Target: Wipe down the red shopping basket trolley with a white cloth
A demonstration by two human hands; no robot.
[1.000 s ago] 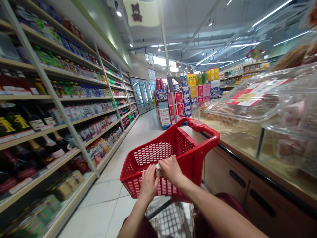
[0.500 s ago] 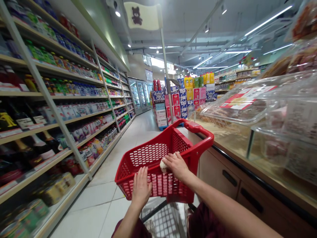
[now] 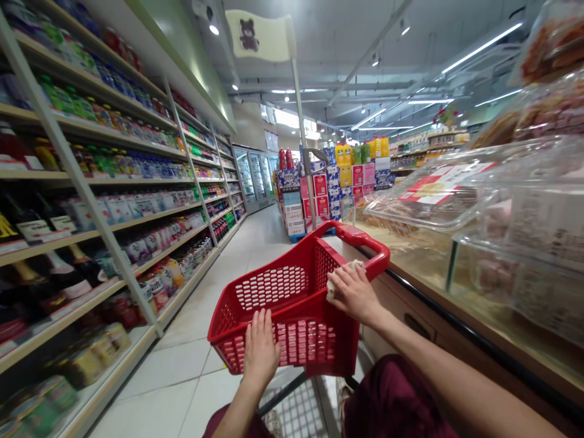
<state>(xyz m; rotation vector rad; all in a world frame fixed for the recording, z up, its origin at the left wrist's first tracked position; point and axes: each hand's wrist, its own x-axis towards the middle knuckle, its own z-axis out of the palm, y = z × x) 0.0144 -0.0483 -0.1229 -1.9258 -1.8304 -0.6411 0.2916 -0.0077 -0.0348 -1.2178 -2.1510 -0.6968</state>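
Observation:
In front of me stands a small red plastic shopping cart (image 3: pixel 328 353) with slotted basket walls. My left hand (image 3: pixel 262 347) rests against the near side wall, fingers stretched out flat along its rim. A crumpled whitish cloth (image 3: pixel 331 287) is under my right hand (image 3: pixel 353 292), which presses it onto the near rim close to the handle (image 3: pixel 378 255). The curled fingers hide most of the cloth. No goods show in the visible part of the basket.
Shelves of bottles and cans (image 3: pixel 150 176) line the left side. At right, a counter carries clear plastic food boxes (image 3: pixel 438 188). Stacked cartons (image 3: pixel 314 194) stand ahead, with glass-door fridges (image 3: pixel 253 173) behind. A pole with a bear flag (image 3: pixel 262 36) rises near the cart.
My right hand has slid the cloth along the near rim, rightward toward the handle. The left hand stays on the side wall in about the same place.

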